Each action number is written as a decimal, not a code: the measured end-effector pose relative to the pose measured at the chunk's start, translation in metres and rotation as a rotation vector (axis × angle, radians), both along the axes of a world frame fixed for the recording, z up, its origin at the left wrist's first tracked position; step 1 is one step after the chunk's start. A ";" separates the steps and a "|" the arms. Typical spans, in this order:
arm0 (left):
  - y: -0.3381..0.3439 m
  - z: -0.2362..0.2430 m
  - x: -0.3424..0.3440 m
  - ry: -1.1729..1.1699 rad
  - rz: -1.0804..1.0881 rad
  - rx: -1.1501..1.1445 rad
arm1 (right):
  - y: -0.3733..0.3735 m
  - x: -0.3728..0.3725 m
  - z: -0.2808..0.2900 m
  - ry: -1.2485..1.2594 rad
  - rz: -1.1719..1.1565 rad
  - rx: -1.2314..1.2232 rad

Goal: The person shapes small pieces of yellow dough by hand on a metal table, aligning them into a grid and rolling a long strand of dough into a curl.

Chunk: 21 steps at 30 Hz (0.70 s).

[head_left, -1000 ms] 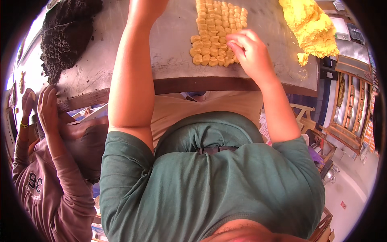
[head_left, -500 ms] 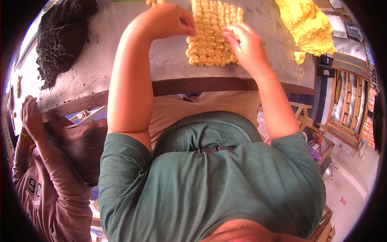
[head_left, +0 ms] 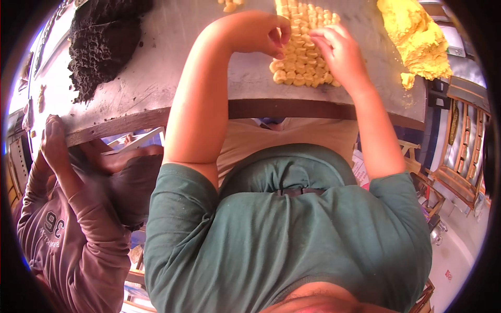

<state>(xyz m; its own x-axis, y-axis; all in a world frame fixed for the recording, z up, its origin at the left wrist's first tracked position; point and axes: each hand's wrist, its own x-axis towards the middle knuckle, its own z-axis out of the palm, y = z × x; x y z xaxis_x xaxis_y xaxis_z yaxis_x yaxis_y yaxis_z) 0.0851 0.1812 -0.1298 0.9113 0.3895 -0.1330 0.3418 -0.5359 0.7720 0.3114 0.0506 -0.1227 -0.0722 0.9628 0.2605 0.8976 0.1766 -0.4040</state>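
Note:
Small rounded pieces of pale yellow dough [head_left: 305, 65] lie packed in tight rows on the metal table. At the left edge of these rows, my left hand [head_left: 263, 34] bends over with its thumb and fingers curled toward each other. My right hand [head_left: 344, 57] is over the right side of the rows, thumb and forefinger brought close together in a pinch. Anything between the fingertips of either hand is too small to make out. A few more dough pieces [head_left: 229, 5] sit beyond my left wrist.
A big dark, crumbly dough mass [head_left: 104, 47] rests on the metal table [head_left: 172, 73] at left. Bright yellow dough [head_left: 415, 39] is heaped at right, a small lump beside it. At left, another person [head_left: 83, 224] keeps their hands by the table edge. Wooden racks [head_left: 462, 146] stand right.
The whole view has shifted, so the table and dough appear farther right. Against the dough rows, my left hand is slightly nearer to me; my right hand stays about the same.

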 end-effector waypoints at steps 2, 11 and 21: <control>-0.003 0.011 -0.001 -0.045 0.057 -0.031 | 0.005 -0.009 0.004 0.045 -0.068 -0.077; 0.023 -0.021 0.022 -0.707 0.729 0.325 | 0.003 -0.003 -0.004 0.167 -0.229 -0.161; 0.014 -0.001 0.013 -0.811 0.873 -0.059 | 0.027 -0.013 0.004 0.017 -0.057 -0.190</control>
